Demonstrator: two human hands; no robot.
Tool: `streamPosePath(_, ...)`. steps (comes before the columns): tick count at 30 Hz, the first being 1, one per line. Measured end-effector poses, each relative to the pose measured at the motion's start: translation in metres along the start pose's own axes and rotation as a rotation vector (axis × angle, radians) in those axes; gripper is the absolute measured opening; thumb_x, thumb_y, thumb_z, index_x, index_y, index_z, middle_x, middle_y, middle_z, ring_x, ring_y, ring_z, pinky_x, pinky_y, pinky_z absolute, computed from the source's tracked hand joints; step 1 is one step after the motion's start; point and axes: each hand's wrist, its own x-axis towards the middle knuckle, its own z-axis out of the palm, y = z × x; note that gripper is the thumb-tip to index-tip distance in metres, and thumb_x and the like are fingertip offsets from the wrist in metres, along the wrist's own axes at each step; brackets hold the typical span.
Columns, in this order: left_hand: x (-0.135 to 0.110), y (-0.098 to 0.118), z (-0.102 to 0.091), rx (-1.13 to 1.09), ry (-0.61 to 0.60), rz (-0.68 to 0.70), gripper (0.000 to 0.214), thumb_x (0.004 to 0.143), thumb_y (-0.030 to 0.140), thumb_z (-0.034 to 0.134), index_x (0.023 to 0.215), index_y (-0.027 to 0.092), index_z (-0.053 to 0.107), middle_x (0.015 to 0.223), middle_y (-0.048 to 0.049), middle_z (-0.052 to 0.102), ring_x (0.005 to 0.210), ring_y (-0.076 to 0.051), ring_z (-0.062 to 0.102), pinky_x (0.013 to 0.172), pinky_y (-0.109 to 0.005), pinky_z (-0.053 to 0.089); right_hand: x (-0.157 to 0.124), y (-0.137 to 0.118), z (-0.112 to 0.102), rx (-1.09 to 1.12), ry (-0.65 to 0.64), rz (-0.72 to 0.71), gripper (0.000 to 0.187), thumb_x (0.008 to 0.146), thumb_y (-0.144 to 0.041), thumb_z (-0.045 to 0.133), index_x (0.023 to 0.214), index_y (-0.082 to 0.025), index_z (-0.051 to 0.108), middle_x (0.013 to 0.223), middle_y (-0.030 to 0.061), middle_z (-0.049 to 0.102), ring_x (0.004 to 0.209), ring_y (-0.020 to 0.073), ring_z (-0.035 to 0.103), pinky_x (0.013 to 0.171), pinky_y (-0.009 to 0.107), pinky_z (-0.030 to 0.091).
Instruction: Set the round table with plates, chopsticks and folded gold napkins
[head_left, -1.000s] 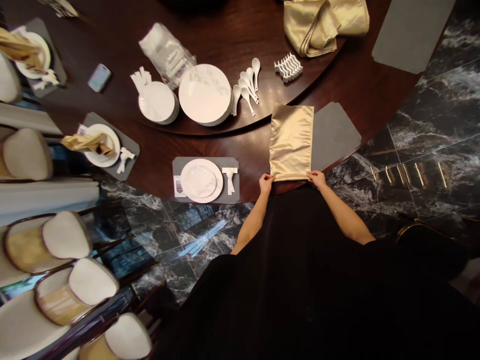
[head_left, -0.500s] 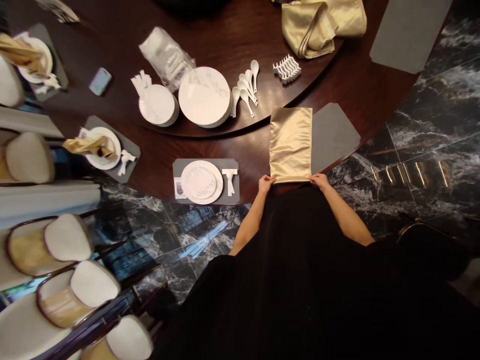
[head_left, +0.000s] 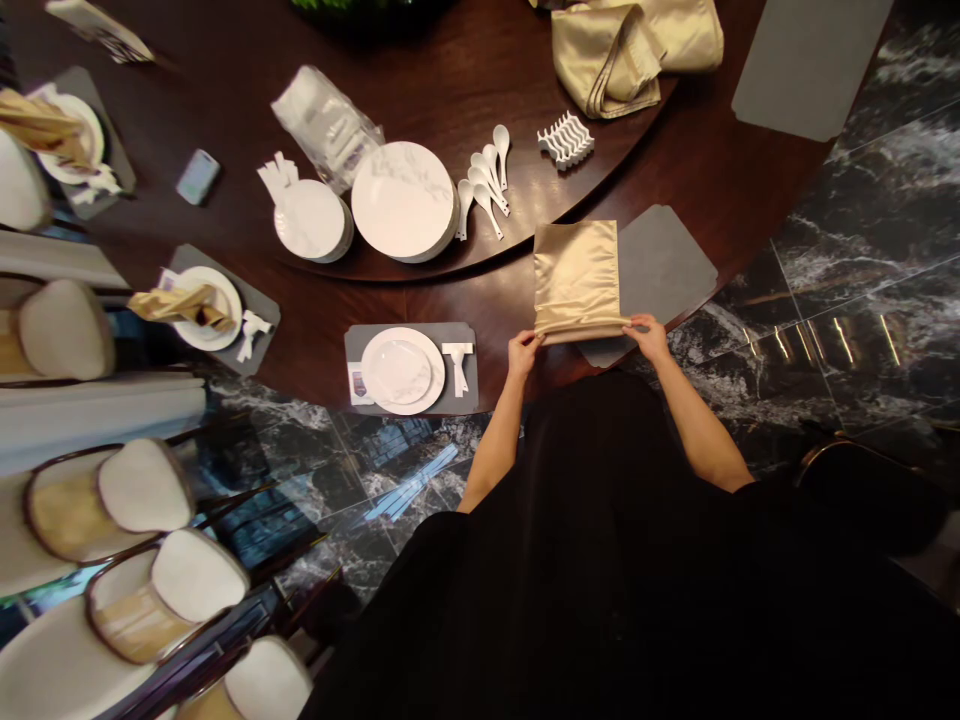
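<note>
A gold satin napkin (head_left: 576,270) lies on the dark wooden table, partly over a grey placemat (head_left: 667,265). My left hand (head_left: 523,352) pinches the napkin's near left corner. My right hand (head_left: 649,335) pinches its near right corner. The near edge is folded up into a narrow pleat between both hands. Both hands are closed on the cloth.
A set place with white plates (head_left: 403,370) on a grey mat sits to the left. On the turntable are stacked plates (head_left: 405,200), white spoons (head_left: 484,180), a white rack (head_left: 566,140) and more gold napkins (head_left: 630,45). Chairs (head_left: 112,490) stand at the left.
Both hands moved away from the table edge, pushing the napkin's near edge forward into a fold. The napkin now looks shorter.
</note>
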Motion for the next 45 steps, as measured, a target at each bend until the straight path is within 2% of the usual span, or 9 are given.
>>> streamPosePath(4, 0.033, 0.030, 0.004, -0.081, 0.011, 0.169, 0.038, 0.084, 0.045, 0.102, 0.083, 0.019, 0.075, 0.121, -0.0098, 0.077, 0.105, -0.021, 0.074, 0.090, -0.029, 0.060, 0.026, -0.033, -0.015, 0.052, -0.107, -0.167, 0.041, 0.083, -0.046, 0.103, 0.080, -0.021, 0.069, 0.147, 0.0100, 0.077, 0.143, 0.0309, 0.067, 0.118, 0.043, 0.060)
streamPosePath(7, 0.040, 0.037, 0.003, -0.128, -0.131, 0.018, 0.041, 0.088, 0.049, 0.101, 0.093, 0.019, 0.073, 0.098, -0.0051, 0.075, 0.077, -0.015, 0.070, 0.070, -0.026, 0.057, 0.028, -0.040, -0.018, 0.071, -0.175, -0.090, 0.044, 0.081, -0.051, 0.103, 0.083, -0.022, 0.070, 0.116, 0.0073, 0.083, 0.124, 0.0274, 0.073, 0.115, 0.038, 0.059)
streamPosePath(10, 0.028, 0.028, 0.004, -0.141, -0.174, -0.124, 0.046, 0.087, 0.053, 0.100, 0.094, 0.019, 0.071, 0.084, -0.0016, 0.069, 0.067, -0.014, 0.070, 0.056, -0.023, 0.053, 0.016, -0.032, -0.008, 0.128, -0.164, 0.056, 0.051, 0.077, -0.059, 0.103, 0.084, -0.023, 0.069, 0.092, 0.0019, 0.076, 0.103, 0.0219, 0.072, 0.099, 0.030, 0.060)
streamPosePath(16, -0.002, -0.004, 0.002, -0.149, -0.037, -0.278, 0.052, 0.076, 0.055, 0.105, 0.087, 0.019, 0.069, 0.083, -0.0002, 0.069, 0.070, -0.013, 0.068, 0.059, -0.024, 0.061, -0.010, -0.010, 0.012, 0.253, -0.226, 0.210, 0.065, 0.063, -0.069, 0.105, 0.079, -0.023, 0.062, 0.087, -0.0010, 0.073, 0.091, 0.0161, 0.064, 0.078, 0.022, 0.051)
streamPosePath(19, -0.006, -0.013, 0.000, -0.133, 0.017, -0.278, 0.047, 0.074, 0.048, 0.105, 0.082, 0.019, 0.069, 0.079, -0.0005, 0.070, 0.070, -0.013, 0.065, 0.064, -0.024, 0.060, -0.010, -0.004, 0.014, 0.162, -0.199, 0.274, 0.059, 0.066, -0.064, 0.106, 0.083, -0.022, 0.068, 0.085, -0.0010, 0.074, 0.088, 0.0159, 0.063, 0.077, 0.022, 0.050)
streamPosePath(25, -0.005, -0.025, 0.011, -0.131, 0.084, -0.307, 0.041, 0.075, 0.042, 0.102, 0.080, 0.021, 0.067, 0.075, 0.0015, 0.066, 0.069, -0.013, 0.064, 0.069, -0.027, 0.061, -0.009, 0.004, 0.025, 0.164, -0.129, 0.656, 0.041, 0.079, -0.036, 0.106, 0.085, -0.020, 0.068, 0.084, -0.0009, 0.076, 0.080, 0.0153, 0.072, 0.077, 0.029, 0.064)
streamPosePath(31, -0.008, -0.033, 0.025, -0.089, 0.113, -0.373, 0.047, 0.074, 0.039, 0.103, 0.074, 0.022, 0.059, 0.076, 0.0027, 0.063, 0.067, -0.011, 0.063, 0.067, -0.026, 0.061, -0.015, 0.012, 0.031, 0.306, -0.046, 0.621, 0.038, 0.089, -0.018, 0.099, 0.078, -0.020, 0.063, 0.076, -0.0024, 0.071, 0.072, 0.0079, 0.070, 0.070, 0.015, 0.069)
streamPosePath(38, -0.014, -0.032, 0.012, -0.135, 0.068, -0.507, 0.053, 0.069, 0.036, 0.109, 0.074, 0.020, 0.059, 0.077, -0.0004, 0.068, 0.073, -0.012, 0.069, 0.073, -0.028, 0.067, -0.012, 0.011, 0.027, 0.257, -0.120, 0.696, 0.037, 0.085, -0.011, 0.100, 0.073, -0.017, 0.066, 0.063, 0.0009, 0.067, 0.053, 0.0068, 0.058, 0.042, 0.010, 0.045)
streamPosePath(45, -0.021, -0.029, 0.001, -0.144, 0.024, -0.574, 0.051, 0.067, 0.024, 0.112, 0.082, 0.019, 0.064, 0.085, -0.0044, 0.075, 0.079, -0.015, 0.074, 0.076, -0.031, 0.069, -0.006, 0.003, 0.014, 0.219, -0.222, 0.707, 0.025, 0.084, -0.013, 0.100, 0.082, -0.017, 0.076, 0.072, 0.0025, 0.075, 0.060, 0.0090, 0.060, 0.056, 0.016, 0.056)
